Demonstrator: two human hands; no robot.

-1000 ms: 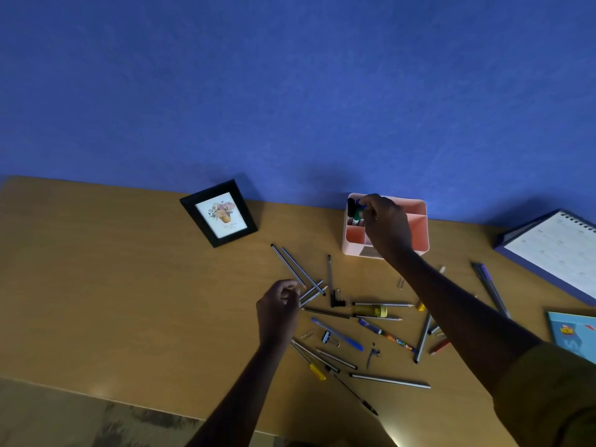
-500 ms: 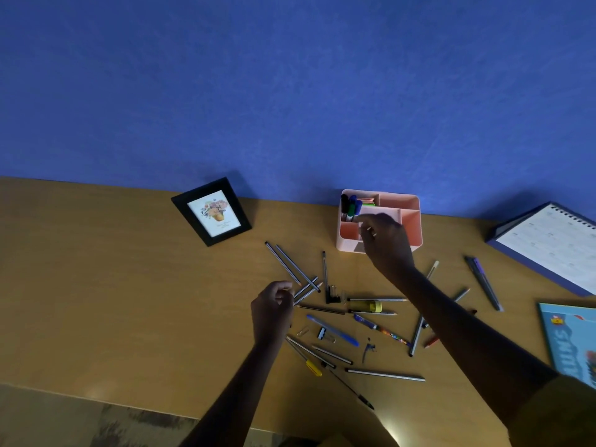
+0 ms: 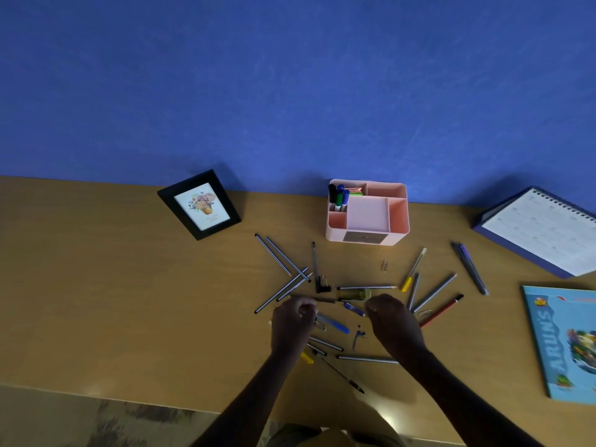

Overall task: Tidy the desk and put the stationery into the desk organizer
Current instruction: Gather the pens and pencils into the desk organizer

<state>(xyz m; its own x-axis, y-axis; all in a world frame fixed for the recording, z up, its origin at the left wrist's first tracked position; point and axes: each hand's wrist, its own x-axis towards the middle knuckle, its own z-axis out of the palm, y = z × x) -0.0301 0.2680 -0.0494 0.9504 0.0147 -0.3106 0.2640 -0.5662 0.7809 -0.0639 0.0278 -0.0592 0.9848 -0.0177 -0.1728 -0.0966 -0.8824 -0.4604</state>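
A pink desk organizer (image 3: 399, 232) stands at the back of the wooden desk, with three markers (image 3: 338, 196) upright in its back left compartment. Several pens and pencils lie scattered in front of it, among them a blue pen (image 3: 333, 324) and a red pencil (image 3: 442, 309). My left hand (image 3: 292, 325) hovers over the left of the pile with its fingers curled closed; anything inside it is hidden. My right hand (image 3: 392, 321) is knuckles up over the pile's middle, fingertips bent down by a short blue pen (image 3: 353, 308).
A black picture frame (image 3: 200, 204) leans at the back left. A desk calendar (image 3: 541, 230) and a blue book (image 3: 567, 343) lie at the right. A purple pen (image 3: 469, 267) and a paper clip (image 3: 384, 265) lie apart from the pile. The desk's front edge (image 3: 96, 391) is near.
My right hand let go of a marker in the organizer and drew back down to the pile of pens. My left hand moved slightly toward me, still curled.
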